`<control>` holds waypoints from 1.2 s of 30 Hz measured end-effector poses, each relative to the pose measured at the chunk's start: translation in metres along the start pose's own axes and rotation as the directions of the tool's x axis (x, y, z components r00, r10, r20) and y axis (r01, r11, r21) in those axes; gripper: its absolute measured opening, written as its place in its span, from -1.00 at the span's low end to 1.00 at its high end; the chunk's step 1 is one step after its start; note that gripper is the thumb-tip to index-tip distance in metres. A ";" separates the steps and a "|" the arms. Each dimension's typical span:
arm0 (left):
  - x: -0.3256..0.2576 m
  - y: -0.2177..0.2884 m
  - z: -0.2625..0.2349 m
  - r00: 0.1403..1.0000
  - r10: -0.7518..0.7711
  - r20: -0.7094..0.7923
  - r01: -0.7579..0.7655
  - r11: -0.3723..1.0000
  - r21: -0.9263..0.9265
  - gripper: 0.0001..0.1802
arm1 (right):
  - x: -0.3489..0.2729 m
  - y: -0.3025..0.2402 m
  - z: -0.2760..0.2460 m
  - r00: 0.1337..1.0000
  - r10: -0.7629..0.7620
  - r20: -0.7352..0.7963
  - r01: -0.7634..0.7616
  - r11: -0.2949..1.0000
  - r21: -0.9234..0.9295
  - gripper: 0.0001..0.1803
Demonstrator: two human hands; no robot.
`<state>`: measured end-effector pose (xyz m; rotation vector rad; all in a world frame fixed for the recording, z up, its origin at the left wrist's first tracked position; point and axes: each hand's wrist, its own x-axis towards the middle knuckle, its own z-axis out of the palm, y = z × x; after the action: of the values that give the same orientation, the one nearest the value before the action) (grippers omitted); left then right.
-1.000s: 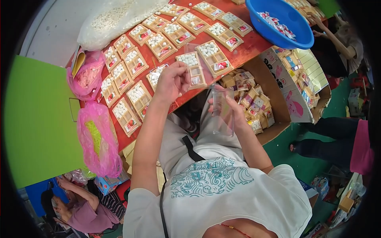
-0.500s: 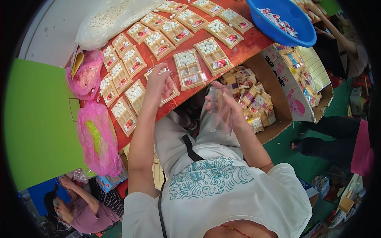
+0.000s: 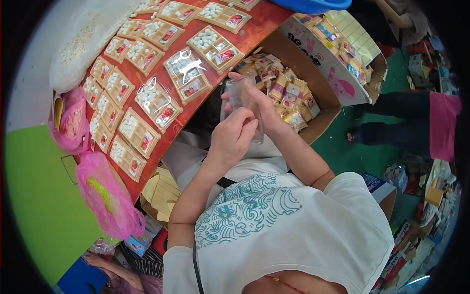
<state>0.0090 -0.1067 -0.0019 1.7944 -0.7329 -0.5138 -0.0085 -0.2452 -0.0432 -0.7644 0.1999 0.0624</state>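
Red table (image 3: 268, 22) ahead and to your left, patchy surface, near edge running slantwise. Pale grey wall or panel (image 3: 32, 93) past it, upper left, can't tell which. Big flat lime-green panel (image 3: 44, 196) at your left, beside the table; smaller blue panel (image 3: 83, 278) below it, partly cut off. Green floor (image 3: 333, 152) on your right. Carton (image 3: 387, 198) near your right side. Clutter (image 3: 431, 215) along far right, too blurred to sort. Light fairly even on your table, dimmer far right; bright white strip (image 3: 417, 281) lower right.

A lime-green panel (image 3: 44, 196) shows left — another person's legs (image 3: 391, 132), right.
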 end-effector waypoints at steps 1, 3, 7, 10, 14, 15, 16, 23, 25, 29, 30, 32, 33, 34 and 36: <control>0.001 -0.005 0.004 0.998 -0.047 0.041 0.049 0.997 -0.058 -0.85 | 0.000 0.000 -0.001 1.000 -0.003 -0.010 0.003 1.000 -0.002 -0.30; 0.001 -0.010 0.008 0.992 -0.104 0.077 0.116 0.980 -0.164 -0.85 | -0.001 0.001 -0.004 0.998 0.015 -0.063 -0.018 0.999 -0.044 -0.29; 0.001 -0.010 0.007 0.956 -0.232 0.182 0.285 0.883 -0.373 -0.85 | -0.002 0.004 -0.005 0.993 0.034 -0.113 -0.039 0.998 -0.049 -0.30; 0.003 -0.012 0.007 0.946 -0.246 0.211 0.317 0.840 -0.440 -0.85 | -0.002 0.005 -0.004 0.992 0.028 -0.124 -0.038 0.996 -0.082 -0.29; 0.004 -0.011 0.006 0.939 -0.265 0.221 0.339 0.824 -0.453 -0.84 | 0.000 0.007 -0.007 0.992 0.029 -0.120 -0.039 0.996 -0.076 -0.29; 0.004 -0.012 0.006 0.939 -0.261 0.222 0.336 0.825 -0.454 -0.82 | 0.000 0.008 -0.007 0.993 0.033 -0.116 -0.042 0.996 -0.078 -0.29; 0.004 -0.013 0.006 0.940 -0.257 0.224 0.334 0.826 -0.454 -0.81 | 0.000 0.007 -0.008 0.992 0.031 -0.119 -0.040 0.996 -0.076 -0.29; 0.009 -0.016 0.005 0.942 -0.250 0.223 0.327 0.830 -0.452 -0.81 | 0.004 0.009 -0.011 0.994 0.040 -0.100 -0.048 0.996 -0.079 -0.29; 0.011 -0.016 0.002 0.936 -0.277 0.217 0.345 0.838 -0.423 -0.80 | 0.008 0.010 -0.011 0.997 0.030 -0.072 -0.036 0.996 -0.082 -0.29; 0.011 -0.014 0.006 0.935 -0.306 0.177 0.352 0.855 -0.381 -0.80 | 0.004 0.017 -0.020 0.998 -0.006 -0.056 0.001 0.996 -0.084 -0.26; 0.010 -0.012 0.007 0.936 -0.304 0.179 0.351 0.850 -0.392 -0.80 | 0.001 0.015 -0.017 0.999 -0.012 -0.046 0.009 0.997 -0.077 -0.24; 0.013 -0.011 0.005 0.941 -0.296 0.167 0.339 0.851 -0.402 -0.80 | 0.000 0.011 -0.016 1.000 -0.026 -0.014 0.025 0.997 -0.067 -0.21; 0.013 -0.010 0.005 0.936 -0.293 0.194 0.349 0.828 -0.438 -0.80 | -0.001 0.008 -0.014 1.000 -0.029 -0.005 0.028 0.997 -0.069 -0.21; 0.014 -0.011 0.004 0.931 -0.289 0.222 0.362 0.804 -0.472 -0.79 | -0.003 0.006 -0.012 0.999 -0.032 -0.015 0.031 0.998 -0.055 -0.21; 0.017 -0.016 0.003 0.924 -0.293 0.246 0.381 0.754 -0.536 -0.80 | -0.004 0.000 -0.006 0.999 -0.030 -0.032 0.028 0.998 -0.048 -0.22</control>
<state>0.0234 -0.1169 -0.0179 1.3125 -0.2841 -1.0078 -0.0133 -0.2494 -0.0471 -0.8159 0.2192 0.0270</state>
